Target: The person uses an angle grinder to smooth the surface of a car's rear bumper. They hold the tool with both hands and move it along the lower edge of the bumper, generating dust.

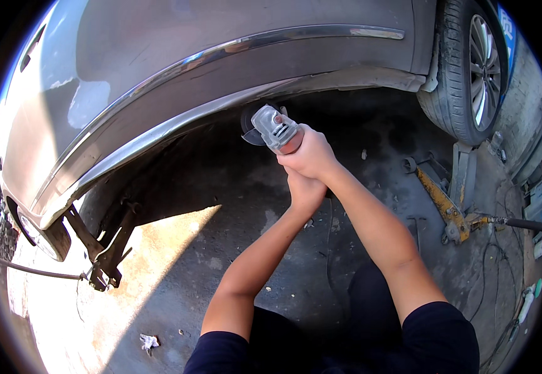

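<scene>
An angle grinder (276,129) with a grey metal head is held out under the side of a grey-brown car (221,68). Its dark disc (252,118) is close to the dented lower sill (246,96); I cannot tell whether they touch. My right hand (311,153) wraps round the grinder's body just behind the head. Below it my left hand (305,187) is closed round the rear part, most of which my hands and wrists hide. A dark cord (329,249) hangs below my hands to the floor.
A yellow floor jack (442,209) with a long handle stands right, below the car's wheel (464,68). Another dark jack (105,255) stands under the sill at left. Cables (492,268) lie on the right floor, and a crumpled white scrap (148,341) lies lower left.
</scene>
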### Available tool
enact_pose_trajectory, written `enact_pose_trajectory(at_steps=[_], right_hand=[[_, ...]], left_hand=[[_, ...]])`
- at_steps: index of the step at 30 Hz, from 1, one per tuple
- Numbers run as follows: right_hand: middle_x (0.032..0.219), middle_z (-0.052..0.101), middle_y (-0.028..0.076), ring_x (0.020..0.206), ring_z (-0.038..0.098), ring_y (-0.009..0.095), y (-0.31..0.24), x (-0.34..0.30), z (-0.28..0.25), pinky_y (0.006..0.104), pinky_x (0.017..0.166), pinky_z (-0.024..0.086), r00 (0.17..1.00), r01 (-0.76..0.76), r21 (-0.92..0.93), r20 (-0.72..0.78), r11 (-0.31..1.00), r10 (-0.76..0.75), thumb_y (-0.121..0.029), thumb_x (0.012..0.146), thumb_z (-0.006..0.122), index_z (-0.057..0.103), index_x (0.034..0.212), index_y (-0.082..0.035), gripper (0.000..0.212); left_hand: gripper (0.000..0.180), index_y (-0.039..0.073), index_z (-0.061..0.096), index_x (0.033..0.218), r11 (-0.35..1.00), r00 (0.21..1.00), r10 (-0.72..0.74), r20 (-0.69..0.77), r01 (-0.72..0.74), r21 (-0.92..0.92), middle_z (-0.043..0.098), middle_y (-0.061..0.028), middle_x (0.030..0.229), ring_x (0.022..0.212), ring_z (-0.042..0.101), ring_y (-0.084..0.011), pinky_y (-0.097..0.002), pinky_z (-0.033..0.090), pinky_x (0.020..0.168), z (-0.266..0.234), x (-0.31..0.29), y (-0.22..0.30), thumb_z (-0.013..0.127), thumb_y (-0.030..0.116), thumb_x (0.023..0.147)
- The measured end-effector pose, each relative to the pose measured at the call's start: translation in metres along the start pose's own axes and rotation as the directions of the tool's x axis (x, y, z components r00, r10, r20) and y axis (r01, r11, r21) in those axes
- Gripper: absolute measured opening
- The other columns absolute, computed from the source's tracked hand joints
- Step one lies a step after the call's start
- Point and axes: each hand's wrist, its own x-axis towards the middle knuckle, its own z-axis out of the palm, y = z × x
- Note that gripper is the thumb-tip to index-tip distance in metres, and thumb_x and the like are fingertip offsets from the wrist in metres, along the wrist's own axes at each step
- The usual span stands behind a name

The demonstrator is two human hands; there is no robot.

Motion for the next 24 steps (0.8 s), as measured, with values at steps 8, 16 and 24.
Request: enact_pose_trajectory(at_steps=[8, 16, 24], right_hand=[[0.108, 0.077, 0.022, 0.102, 0.076, 0.039, 0.012, -0.003, -0.006, 0.0449, 0.092, 0.060, 0.996, -0.012, 0.031, -0.088, 0.999, 0.015, -0.038, 0.066, 0.089, 0.069, 0.115, -0.002, 0.064], [0.107, 0.077, 0.021, 0.101, 0.075, 0.040, 0.005, -0.006, -0.014, 0.0452, 0.091, 0.060, 0.996, -0.047, -0.038, -0.084, 0.998, 0.044, -0.039, 0.066, 0.089, 0.067, 0.110, -0.003, 0.062], [0.104, 0.077, 0.021, 0.099, 0.075, 0.040, -0.008, -0.006, -0.007, 0.0445, 0.088, 0.059, 0.997, -0.071, -0.069, -0.025, 0.995, 0.070, -0.036, 0.067, 0.090, 0.067, 0.108, -0.002, 0.058]], left_hand=[[0.086, -0.005, 0.032, 0.144, 0.998, 1.000, 0.009, 0.029, -0.007, -0.060, 0.069, -0.0261, 0.125, 0.113, 0.072, -0.0379, -0.0452, 0.056, 0.095, 0.007, -0.003, 0.006, 0.087, 0.025, 0.085], [0.084, -0.003, 0.035, 0.145, 0.996, 1.000, -0.013, 0.019, 0.015, -0.085, 0.068, -0.0268, 0.128, 0.116, 0.071, -0.0404, -0.0466, 0.055, 0.096, 0.018, -0.002, 0.001, 0.086, 0.027, 0.085], [0.074, -0.002, 0.046, 0.144, 0.999, 0.999, -0.002, 0.043, 0.000, 0.054, 0.065, -0.0236, 0.135, 0.125, 0.066, -0.0371, -0.0460, 0.052, 0.101, 0.003, -0.002, 0.000, 0.084, 0.027, 0.086]])
